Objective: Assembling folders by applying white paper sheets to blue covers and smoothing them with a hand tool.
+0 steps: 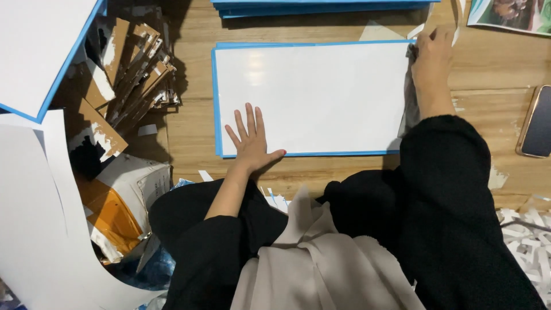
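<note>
A white board with a blue edge (313, 97) lies flat on the wooden floor (493, 63), its long sides running left to right in front of the seated person. The left hand (251, 140) rests palm down on the board's lower left corner, fingers (241, 123) spread wide and flat, holding nothing. The right hand (431, 54) sits at the board's upper right corner, its fingers curled onto a grey cloth (410, 103) that hangs down along the board's right edge; how tightly they pinch it is hard to tell, since the hand is seen from the back. Both arms wear black sleeves, and a pale garment (321, 258) lies over the lap.

Just beyond the board's far edge lies a stack of more blue-edged boards (321, 7). To the left, well apart from the left hand, stands a heap of torn brown cardboard pieces (135, 69), with a large white sheet (34, 229) below it and another blue-edged board (40, 46) at the top left. A phone (538, 121) lies on the floor to the right, and white paper shreds (531, 235) are scattered at the lower right. A colour print (511, 12) shows at the top right corner.
</note>
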